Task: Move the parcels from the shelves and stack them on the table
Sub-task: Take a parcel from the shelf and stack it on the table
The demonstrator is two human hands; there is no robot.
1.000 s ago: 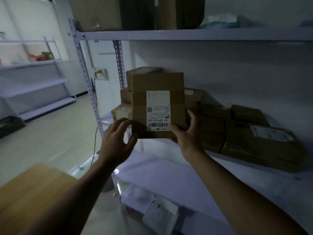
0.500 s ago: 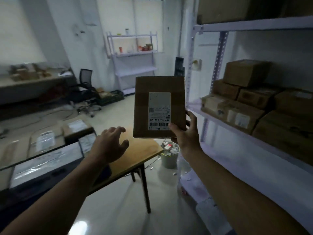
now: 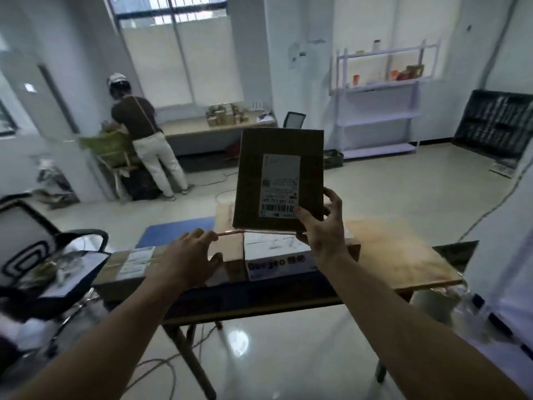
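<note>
My right hand (image 3: 321, 226) grips a flat brown cardboard parcel (image 3: 253, 174) by its lower right corner and holds it upright, white barcode label facing me, above the wooden table (image 3: 398, 255). My left hand (image 3: 189, 259) hovers with fingers spread, holding nothing, just left of the parcel and over the boxes on the table. Under the held parcel lie a brown box (image 3: 227, 243) and a white-sided box with blue lettering (image 3: 278, 255). A long flat parcel with a label (image 3: 129, 262) lies at the table's left end.
A black office chair (image 3: 31, 249) with papers on it stands to the left of the table. A person (image 3: 144, 134) stands with their back to me at a far desk. A white shelf unit (image 3: 380, 99) lines the back wall. Cables run across the floor.
I have turned away from the shelves toward the table, carrying the parcel in my right hand. My left hand has come off the parcel and now hovers over the table's boxes.
</note>
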